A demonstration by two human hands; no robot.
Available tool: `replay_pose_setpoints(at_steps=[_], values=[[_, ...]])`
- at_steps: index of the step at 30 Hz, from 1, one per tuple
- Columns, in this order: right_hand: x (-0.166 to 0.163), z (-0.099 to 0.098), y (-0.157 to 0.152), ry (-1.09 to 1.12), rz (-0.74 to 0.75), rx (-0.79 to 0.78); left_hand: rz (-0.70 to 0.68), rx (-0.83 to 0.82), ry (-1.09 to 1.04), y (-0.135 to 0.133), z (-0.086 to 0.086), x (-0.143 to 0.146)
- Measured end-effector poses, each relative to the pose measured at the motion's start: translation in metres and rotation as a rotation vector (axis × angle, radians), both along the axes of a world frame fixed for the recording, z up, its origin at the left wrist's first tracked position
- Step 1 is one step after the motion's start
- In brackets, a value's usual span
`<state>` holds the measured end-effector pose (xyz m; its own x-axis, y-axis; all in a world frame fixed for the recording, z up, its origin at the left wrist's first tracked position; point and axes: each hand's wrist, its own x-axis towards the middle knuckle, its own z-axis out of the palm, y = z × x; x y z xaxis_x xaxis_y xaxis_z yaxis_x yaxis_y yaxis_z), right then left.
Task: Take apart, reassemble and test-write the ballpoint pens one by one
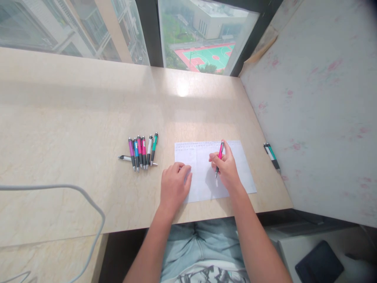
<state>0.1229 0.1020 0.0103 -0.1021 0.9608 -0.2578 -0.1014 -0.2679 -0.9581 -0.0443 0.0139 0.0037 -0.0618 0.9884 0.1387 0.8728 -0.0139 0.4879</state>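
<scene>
Paper (pixel 202 167) lies under our loosely curled left hand (pixel 175 182), likely for steadiness, our right hand (pixel 229 167) gripping a pink pen (pixel 220 149).

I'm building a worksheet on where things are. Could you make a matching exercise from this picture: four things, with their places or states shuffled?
1. Right hand
2. Purple pen
3. Grey cable
4. Left hand

A. Curves across the picture's left side
B. At the paper's left edge
C. Holds a pink pen
D. Among the pens left of the paper

Pairs: 1-C, 2-D, 3-A, 4-B
</scene>
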Motion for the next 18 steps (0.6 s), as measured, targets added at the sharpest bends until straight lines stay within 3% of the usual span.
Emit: replay_pose_setpoints(at_steps=[13,18], values=[[0.034,0.009,-0.022,0.015,-0.082,0.107,0.082,0.143,-0.187,-0.004,-0.005,-0.004],[0.045,0.009,-0.027,-0.224,0.001,0.158,0.101,0.186,-0.239,-0.009,0.011,0.005]])
